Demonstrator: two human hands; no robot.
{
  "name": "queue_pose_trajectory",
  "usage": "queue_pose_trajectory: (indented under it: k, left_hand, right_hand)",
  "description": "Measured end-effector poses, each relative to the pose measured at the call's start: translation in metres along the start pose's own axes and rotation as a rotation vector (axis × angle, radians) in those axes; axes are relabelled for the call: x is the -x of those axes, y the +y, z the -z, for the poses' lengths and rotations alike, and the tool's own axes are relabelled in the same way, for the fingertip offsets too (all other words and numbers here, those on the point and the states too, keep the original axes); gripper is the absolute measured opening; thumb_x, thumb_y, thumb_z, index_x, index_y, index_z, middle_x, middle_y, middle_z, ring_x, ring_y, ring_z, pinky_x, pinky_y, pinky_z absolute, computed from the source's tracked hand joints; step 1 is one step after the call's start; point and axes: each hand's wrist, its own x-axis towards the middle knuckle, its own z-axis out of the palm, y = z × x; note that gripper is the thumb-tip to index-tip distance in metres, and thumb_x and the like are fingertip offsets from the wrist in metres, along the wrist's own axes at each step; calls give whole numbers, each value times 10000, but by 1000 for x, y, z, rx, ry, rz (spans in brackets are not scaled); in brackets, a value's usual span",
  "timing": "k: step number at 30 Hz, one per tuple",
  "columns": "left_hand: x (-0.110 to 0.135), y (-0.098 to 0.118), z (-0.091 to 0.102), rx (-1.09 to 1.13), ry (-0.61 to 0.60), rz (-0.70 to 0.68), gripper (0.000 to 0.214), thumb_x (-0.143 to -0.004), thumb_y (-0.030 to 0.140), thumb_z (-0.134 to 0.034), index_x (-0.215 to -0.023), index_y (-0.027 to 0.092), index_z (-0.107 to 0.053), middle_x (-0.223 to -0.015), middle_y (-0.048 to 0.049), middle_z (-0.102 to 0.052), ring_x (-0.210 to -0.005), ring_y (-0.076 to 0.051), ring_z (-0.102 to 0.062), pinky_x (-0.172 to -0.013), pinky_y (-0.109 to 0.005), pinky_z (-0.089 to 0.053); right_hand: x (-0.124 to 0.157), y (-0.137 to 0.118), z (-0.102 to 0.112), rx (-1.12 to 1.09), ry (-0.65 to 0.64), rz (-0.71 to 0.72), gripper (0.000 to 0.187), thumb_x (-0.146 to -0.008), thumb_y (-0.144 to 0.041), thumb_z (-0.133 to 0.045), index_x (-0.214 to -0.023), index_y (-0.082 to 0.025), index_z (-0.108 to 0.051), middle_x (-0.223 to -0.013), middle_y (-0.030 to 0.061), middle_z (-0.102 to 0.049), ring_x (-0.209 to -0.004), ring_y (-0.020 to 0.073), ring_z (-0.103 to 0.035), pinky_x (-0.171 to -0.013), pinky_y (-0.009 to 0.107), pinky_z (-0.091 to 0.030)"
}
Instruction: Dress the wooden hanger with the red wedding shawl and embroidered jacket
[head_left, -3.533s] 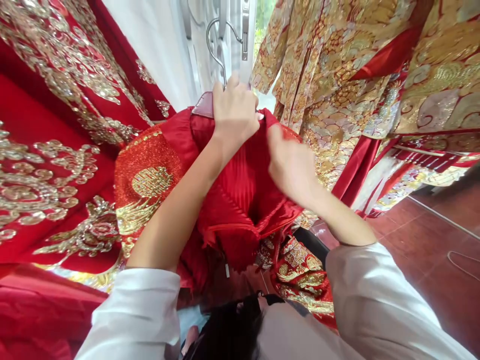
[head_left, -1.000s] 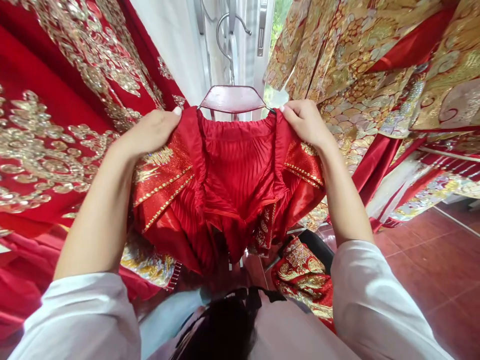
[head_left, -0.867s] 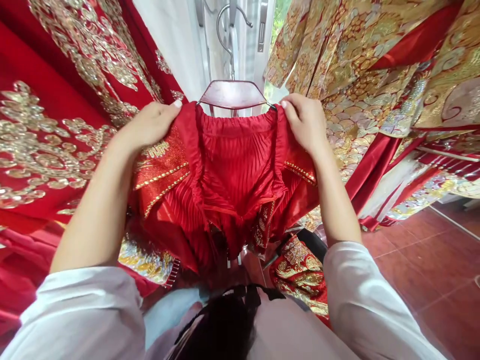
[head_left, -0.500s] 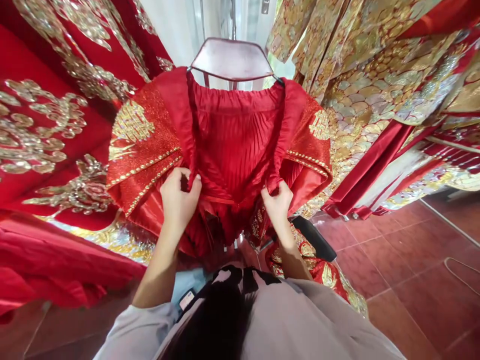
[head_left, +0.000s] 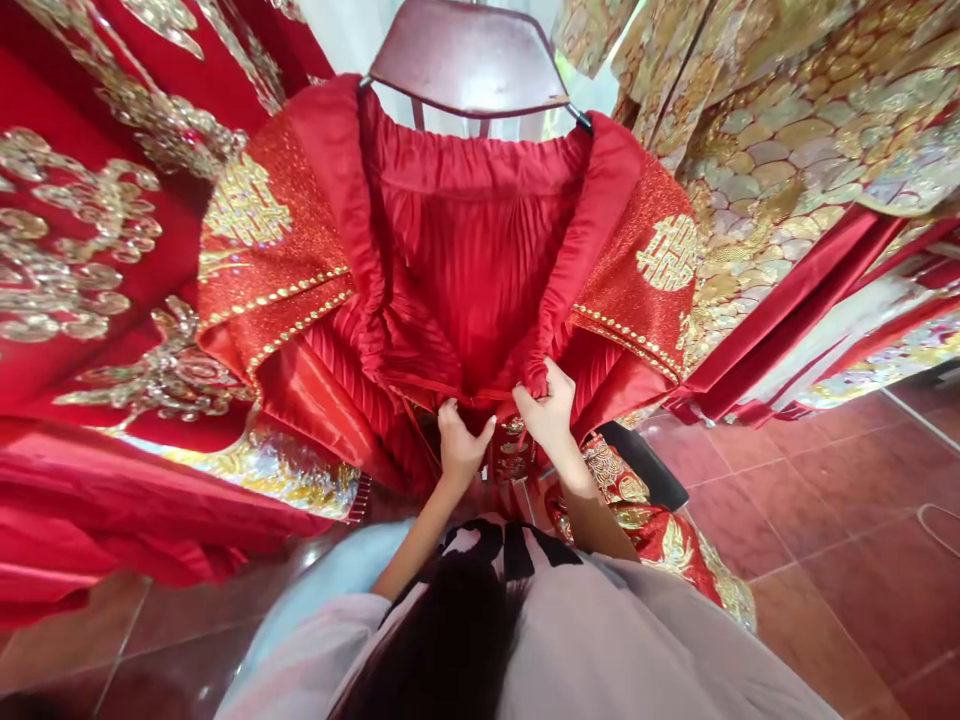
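Note:
A red pleated skirt (head_left: 480, 270) with a gathered waistband hangs before me on a dark hanger (head_left: 465, 60). Its side panels are glittery, with gold emblems and beaded trim. My right hand (head_left: 551, 405) pinches the waistband's edge low on the right, thumb against the cloth. Close by on the left is my left hand (head_left: 461, 440), its fingertips touching the lower front edge of the waistband. The left thumb sticks out, apart from the fingers. Thin red ties dangle near my right hand.
Red gowns with silver beading (head_left: 82, 230) hang at the left, gold scale-patterned garments (head_left: 765, 150) at the right. A red-and-gold embroidered cloth (head_left: 667, 545) and a black object (head_left: 649, 465) lie low on the right. The floor is reddish tile (head_left: 832, 510).
My left hand has let go of the waistband's left side and moved right, close to my right hand. My right hand keeps its grip. The skirt and hanger appear nearer and higher.

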Motion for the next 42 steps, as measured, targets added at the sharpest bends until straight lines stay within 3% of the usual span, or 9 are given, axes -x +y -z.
queue_pose_trajectory:
  k: [4, 9, 13, 16, 19, 25, 29, 34, 42]
  left_hand:
    - [-11, -15, -20, -49, -103, 52, 166, -838, 331, -492, -846, 165, -500, -881, -116, -553, -939, -270, -559, -901, -453, -447]
    - [-1, -33, -20, -43, -135, 83, 114, -842, 214, -391, -775, 186, -478, -766, -84, -559, -753, -217, -582, -742, -356, -487]
    - [17, -38, -14, -20, -190, 59, 110, -824, 180, -406, -731, 193, -463, -730, -66, -565, -734, -191, -575, -730, -319, -486]
    - [24, -36, -11, -5, -232, 39, 85, -780, 145, -430, -719, 190, -467, -749, -70, -584, -737, -186, -574, -712, -308, -489]
    - [26, -33, -8, 2, -258, 28, 82, -755, 123, -432, -718, 183, -473, -768, -77, -595, -732, -183, -574, -700, -302, -486]
    - [29, -31, -5, -15, -270, 27, 64, -769, 141, -463, -728, 165, -506, -790, -84, -596, -701, -176, -571, -649, -274, -463]
    - [31, -29, -6, -48, -277, 28, 124, -781, 101, -442, -709, 157, -526, -770, -82, -588, -680, -171, -574, -632, -263, -452]
    - [27, -21, -8, -76, -287, -4, 173, -816, 97, -427, -808, 154, -591, -820, -86, -615, -791, -195, -607, -696, -284, -476]
    - [25, -14, -13, -49, -162, -76, 244, -885, 190, -391, -1065, 132, -545, -1018, -148, -593, -1011, -234, -577, -872, -368, -476]
  right_hand:
    - [10, 1, -4, 71, 46, -58, 159, -735, -177, -540, -675, -208, -396, -573, -64, -418, -505, 86, -385, -513, 228, -375]
    - [53, 8, -11, 357, 489, 107, 439, -717, -315, -697, -1062, -191, -455, -992, 90, -552, -964, 218, -549, -830, 392, -461]
    - [93, 13, -24, 401, 107, 109, 93, -810, -255, -614, -852, -195, -556, -787, 40, -608, -799, 177, -562, -782, 342, -435]
    - [107, 20, -39, 434, -252, -134, 173, -850, -300, -566, -733, -175, -595, -700, 47, -631, -718, 171, -548, -743, 311, -429]
    - [108, 25, -48, 466, -386, -296, 180, -856, -276, -537, -748, -155, -614, -771, 86, -657, -778, 190, -564, -800, 317, -426]
    - [97, 19, -47, -103, -386, -828, 175, -769, -277, -581, -629, -174, -557, -633, 4, -571, -637, 123, -490, -661, 250, -394]
    - [93, 17, -46, -472, -384, -1128, 319, -681, -421, -604, -517, -181, -472, -397, -80, -334, -397, 56, -270, -429, 216, -209]
    - [64, 5, -30, -593, -352, -1173, 392, -581, -509, -656, -508, -182, -452, -379, -105, -271, -368, 25, -167, -401, 221, -107]
    - [29, -20, -16, -578, -248, -823, 340, -719, -461, -627, -579, -154, -579, -412, -72, -369, -404, 41, -274, -440, 224, -209]
